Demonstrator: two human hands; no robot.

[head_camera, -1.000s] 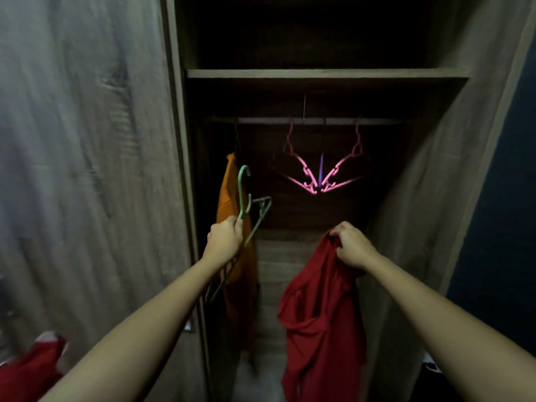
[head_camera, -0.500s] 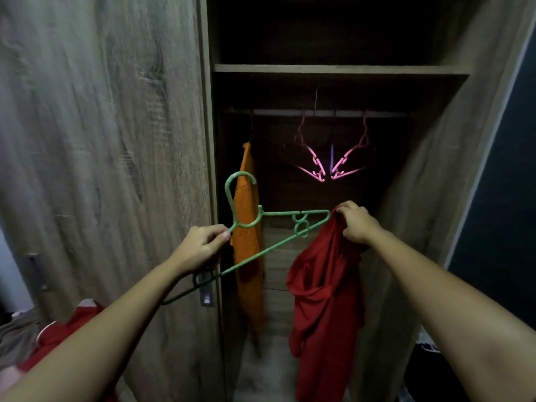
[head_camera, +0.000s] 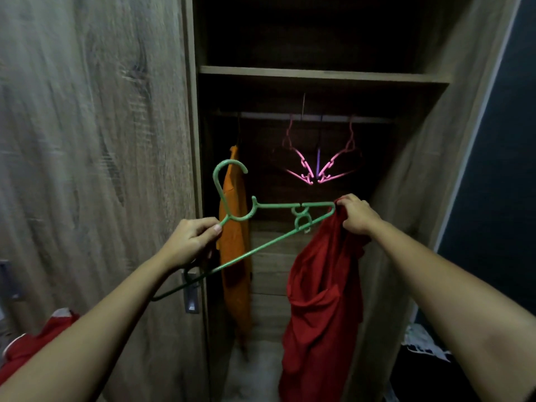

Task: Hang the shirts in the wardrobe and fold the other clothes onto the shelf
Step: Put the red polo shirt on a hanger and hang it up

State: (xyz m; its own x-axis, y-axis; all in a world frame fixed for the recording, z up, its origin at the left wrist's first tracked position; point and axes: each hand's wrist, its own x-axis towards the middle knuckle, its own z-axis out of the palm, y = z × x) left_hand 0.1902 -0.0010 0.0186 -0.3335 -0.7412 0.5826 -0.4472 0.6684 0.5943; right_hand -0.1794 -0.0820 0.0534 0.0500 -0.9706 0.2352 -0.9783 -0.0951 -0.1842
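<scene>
We are noting left hand (head_camera: 191, 242) pinching green plastic hanger (head_camera: 278, 205) at neck below hook, fingers curled. Right hand (head_camera: 358, 214) is gripping red shirt (head_camera: 322, 300) by bunched top edge, against hanger's far tip; shirt is hanging limp before open wardrobe (head_camera: 412, 169), not yet on hanger. We are judging shirt light, soft, liable to slide off; hanger light, stiff, thin. We are advising hold at collar opening while feeding hanger arm in. Orange garment (head_camera: 235, 227) is hanging on rail (head_camera: 371, 119) near pink hangers (head_camera: 304, 166)

Open rail (head_camera: 261, 115) beside orange shirt (head_camera: 235, 227)
</scene>
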